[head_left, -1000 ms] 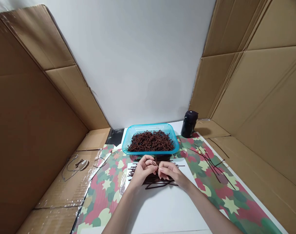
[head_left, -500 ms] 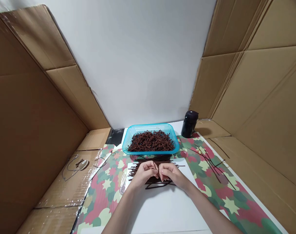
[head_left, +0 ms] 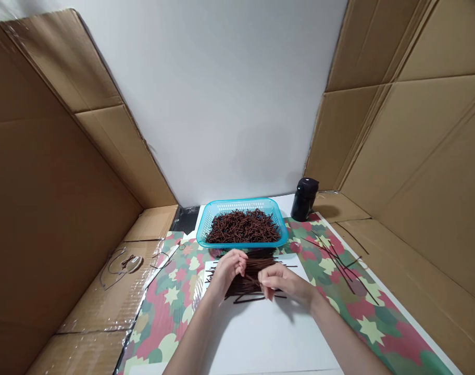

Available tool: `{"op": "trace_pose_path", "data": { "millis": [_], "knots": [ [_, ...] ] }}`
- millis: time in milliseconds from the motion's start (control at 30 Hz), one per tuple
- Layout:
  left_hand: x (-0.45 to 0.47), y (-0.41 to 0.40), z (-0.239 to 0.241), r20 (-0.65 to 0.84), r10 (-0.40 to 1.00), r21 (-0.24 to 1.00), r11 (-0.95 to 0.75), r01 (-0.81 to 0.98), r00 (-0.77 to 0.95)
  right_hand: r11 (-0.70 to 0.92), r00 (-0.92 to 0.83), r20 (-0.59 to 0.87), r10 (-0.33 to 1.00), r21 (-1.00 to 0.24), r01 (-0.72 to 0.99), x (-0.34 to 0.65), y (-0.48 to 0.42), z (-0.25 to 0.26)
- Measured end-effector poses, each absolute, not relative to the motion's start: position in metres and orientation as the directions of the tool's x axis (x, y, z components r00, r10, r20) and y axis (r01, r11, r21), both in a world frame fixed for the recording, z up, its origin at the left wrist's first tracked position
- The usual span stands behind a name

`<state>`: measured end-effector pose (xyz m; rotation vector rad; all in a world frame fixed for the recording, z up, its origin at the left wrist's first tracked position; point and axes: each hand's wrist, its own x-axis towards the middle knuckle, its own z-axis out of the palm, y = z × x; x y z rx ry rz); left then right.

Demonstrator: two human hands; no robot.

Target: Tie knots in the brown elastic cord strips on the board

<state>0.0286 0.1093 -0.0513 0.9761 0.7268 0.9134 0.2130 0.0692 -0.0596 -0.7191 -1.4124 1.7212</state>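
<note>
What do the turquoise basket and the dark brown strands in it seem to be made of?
The turquoise basket looks like moulded plastic, with a smooth, slightly glossy rim and a slotted wall. The dark brown strands have a matte finish and hold kinks and curves, so they may be covered wire, like pipe cleaners, but the view is too coarse to confirm.

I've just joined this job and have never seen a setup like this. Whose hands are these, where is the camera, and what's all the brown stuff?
No machine here: these are a person's bare hands, filmed by one camera worn on their head, looking forward and down. The left hand and right hand are both at a bundle of long dark brown strands on a white sheet; exactly what each grips is hard to tell. Beyond lies a turquoise plastic basket full of short brown pieces, with a black container beside it. Cardboard walls surround a camouflage-patterned mat.
</note>
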Motion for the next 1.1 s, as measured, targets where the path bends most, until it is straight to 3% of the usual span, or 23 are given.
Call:
{"op": "trace_pose_path", "data": {
  "millis": [100,233,467,733,1100],
  "knots": [
    [0.025,0.115,-0.049,-0.063,0.952,0.926,0.168,-0.339,0.3,-0.066,-0.502,0.036,0.864,-0.981,-0.184,0.222,0.07,-0.055],
    [0.023,0.116,-0.048,-0.018,0.978,0.953,0.079,-0.292,0.206,0.012,-0.251,0.05,0.967,-0.989,-0.151,0.225,0.081,-0.059],
    [0.024,0.112,-0.053,0.048,0.974,0.998,-0.056,0.03,0.223,0.079,-0.111,0.066,0.992,-0.99,0.117,0.223,0.088,-0.075],
    [0.022,0.107,-0.053,0.105,0.9,0.878,-0.284,0.387,0.422,0.215,-0.226,0.131,0.965,-0.891,0.4,0.225,0.079,-0.071],
    [0.022,0.108,-0.059,0.163,0.875,0.814,-0.38,0.44,0.456,0.262,-0.233,0.163,0.959,-0.823,0.504,0.214,0.078,-0.08]
  ]
}}
